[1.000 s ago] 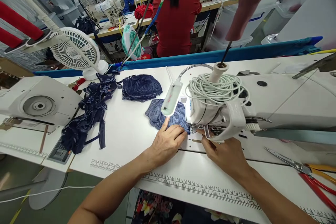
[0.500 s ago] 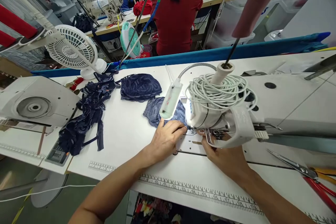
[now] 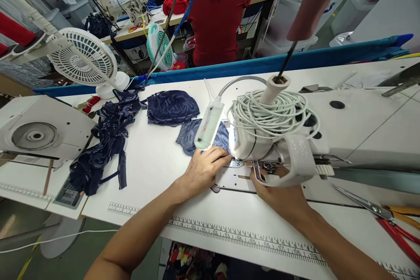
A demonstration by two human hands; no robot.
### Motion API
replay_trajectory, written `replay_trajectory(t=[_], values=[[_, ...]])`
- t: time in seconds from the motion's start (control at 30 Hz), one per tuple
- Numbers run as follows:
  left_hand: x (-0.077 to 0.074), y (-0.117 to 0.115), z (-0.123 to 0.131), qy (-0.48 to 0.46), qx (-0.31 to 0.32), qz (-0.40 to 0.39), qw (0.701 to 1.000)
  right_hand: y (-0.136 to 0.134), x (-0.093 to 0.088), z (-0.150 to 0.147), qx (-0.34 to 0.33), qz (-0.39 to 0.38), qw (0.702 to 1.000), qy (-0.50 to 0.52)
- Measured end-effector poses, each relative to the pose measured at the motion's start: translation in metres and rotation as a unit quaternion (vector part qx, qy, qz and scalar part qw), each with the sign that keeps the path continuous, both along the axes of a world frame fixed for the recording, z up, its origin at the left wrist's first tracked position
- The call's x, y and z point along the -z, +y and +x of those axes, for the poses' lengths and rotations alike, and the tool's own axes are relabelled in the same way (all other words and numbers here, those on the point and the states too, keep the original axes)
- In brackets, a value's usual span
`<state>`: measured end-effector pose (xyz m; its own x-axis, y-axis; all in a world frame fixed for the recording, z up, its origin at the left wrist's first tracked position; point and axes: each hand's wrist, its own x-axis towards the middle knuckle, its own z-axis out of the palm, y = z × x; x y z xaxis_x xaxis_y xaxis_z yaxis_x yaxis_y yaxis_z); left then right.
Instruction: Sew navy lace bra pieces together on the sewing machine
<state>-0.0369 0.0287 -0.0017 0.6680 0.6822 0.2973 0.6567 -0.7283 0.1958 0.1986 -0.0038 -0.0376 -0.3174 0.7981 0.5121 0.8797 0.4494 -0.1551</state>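
Observation:
My left hand (image 3: pixel 204 169) rests on the table at the near edge of a blue lace cup piece (image 3: pixel 187 136). Its fingers are closed together, thumb toward the lace, fingertips beside the needle area of a white sewing machine (image 3: pixel 252 142). Part of the lace lies under a clear-cased lamp (image 3: pixel 210 126) on a bendable metal neck. My right hand (image 3: pixel 282 192) reaches under the machine's head, near the presser foot; the head and a white guard hide its fingertips. Just behind the lace lies a darker navy lace cup (image 3: pixel 172 108).
A heap of navy straps and lace (image 3: pixel 110 140) lies at left, beside another machine (image 3: pixel 42 127) and a white fan (image 3: pixel 83 57). Scissors (image 3: pixel 370 203) with red and orange handles lie at right. A ruler strip (image 3: pixel 243 238) runs along the front edge. A person in red (image 3: pixel 216 17) sits beyond.
The whole view has shifted slightly. My left fingertips and the lace edge sit a little farther from the needle area, where more bare metal plate shows. My right hand stays nearly in place.

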Motion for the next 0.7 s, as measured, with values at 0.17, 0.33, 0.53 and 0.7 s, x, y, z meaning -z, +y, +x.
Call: replay_trajectory(t=[0.17, 0.33, 0.53, 0.7], values=[[-0.001, 0.0, 0.0, 0.007, -0.003, -0.006, 1.0, 0.001, -0.007, 0.002, -0.041, 0.014, 0.999, -0.008], [-0.002, -0.001, 0.002, 0.009, -0.007, 0.011, 1.0, 0.001, -0.013, -0.004, -0.019, 0.018, 0.999, 0.042], [-0.001, -0.003, 0.003, 0.021, -0.013, 0.012, 1.0, 0.0, -0.023, -0.008, -0.055, 0.028, 0.993, 0.101], [-0.002, -0.002, 0.004, 0.024, -0.027, 0.007, 0.999, 0.003, -0.023, -0.001, -0.065, 0.098, 0.985, 0.125]])
